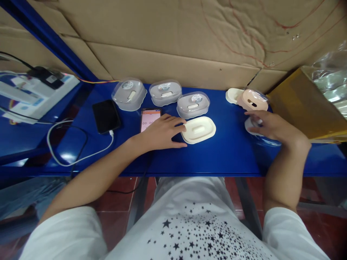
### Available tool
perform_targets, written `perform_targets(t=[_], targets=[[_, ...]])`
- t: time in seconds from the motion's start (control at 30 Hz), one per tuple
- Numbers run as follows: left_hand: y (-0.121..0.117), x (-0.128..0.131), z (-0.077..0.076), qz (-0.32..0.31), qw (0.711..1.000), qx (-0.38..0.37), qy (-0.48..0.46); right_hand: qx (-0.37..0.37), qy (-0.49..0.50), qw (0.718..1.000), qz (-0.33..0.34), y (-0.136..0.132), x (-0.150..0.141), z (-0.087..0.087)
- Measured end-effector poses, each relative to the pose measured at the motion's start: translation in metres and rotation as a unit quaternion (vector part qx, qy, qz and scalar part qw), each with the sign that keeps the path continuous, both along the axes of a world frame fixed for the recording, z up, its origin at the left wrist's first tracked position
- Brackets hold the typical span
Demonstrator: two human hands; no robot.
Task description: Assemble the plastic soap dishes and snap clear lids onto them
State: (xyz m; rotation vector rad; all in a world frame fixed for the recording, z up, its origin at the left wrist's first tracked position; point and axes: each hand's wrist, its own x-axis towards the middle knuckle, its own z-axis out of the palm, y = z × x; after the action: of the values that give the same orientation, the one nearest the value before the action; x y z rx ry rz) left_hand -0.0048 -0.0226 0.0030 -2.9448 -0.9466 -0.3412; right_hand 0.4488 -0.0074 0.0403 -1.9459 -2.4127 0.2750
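Scene: We look down on a glossy blue table (217, 162) set against a tan corrugated cardboard wall (162, 47).

Left hand: We see the person's left hand (159, 133) spread wide, with its fingertips (183, 126) on the near end of a cream oval plastic soap dish (198, 130). It appears to touch the dish, with no firm hold that we can confirm.

Right hand: We see the right hand (271, 126) half curled over a white plastic piece (252, 126). The fingers hide most of that piece, so we cannot tell whether it is gripped.

Nearby: A peach plastic box with a clear lid (253, 100) stands just above the right hand, beside a cream open tray (234, 95).

Risk: A slip of the right hand could knock the peach box into the tray. A hard push from the left could slide the dish toward the 3 grey boxes.

Around: The 3 grey oval boxes with clear domed lids (165, 92) stand in a row. A smartphone showing a pink timer screen (149, 120) lies partly behind the left hand. A black smartphone (106, 116) trails a white charging cable (81, 144).

In the way: A yellow packet (303, 104) crowds the right end.
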Motion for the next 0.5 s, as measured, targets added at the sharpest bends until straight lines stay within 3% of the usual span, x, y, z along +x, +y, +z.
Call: perform_targets(t=[0.1,0.2,0.3,0.4,0.5], targets=[[0.000,0.000,0.000,0.007,1.000,0.003,0.006,0.020,0.061,0.994,0.086,0.003,-0.033,-0.004],[0.000,0.000,0.000,0.008,1.000,-0.003,0.006,0.071,0.135,0.972,0.179,-0.003,-0.071,-0.006],[-0.001,0.001,-0.002,0.014,1.000,0.000,0.006,0.071,0.185,0.949,0.245,-0.017,-0.103,-0.008],[-0.002,0.002,-0.002,0.033,0.999,-0.001,0.001,0.039,0.170,0.946,0.272,-0.026,-0.110,-0.012],[-0.002,0.002,-0.001,0.053,0.999,-0.006,0.009,0.045,0.107,0.963,0.243,-0.019,-0.091,-0.019]])
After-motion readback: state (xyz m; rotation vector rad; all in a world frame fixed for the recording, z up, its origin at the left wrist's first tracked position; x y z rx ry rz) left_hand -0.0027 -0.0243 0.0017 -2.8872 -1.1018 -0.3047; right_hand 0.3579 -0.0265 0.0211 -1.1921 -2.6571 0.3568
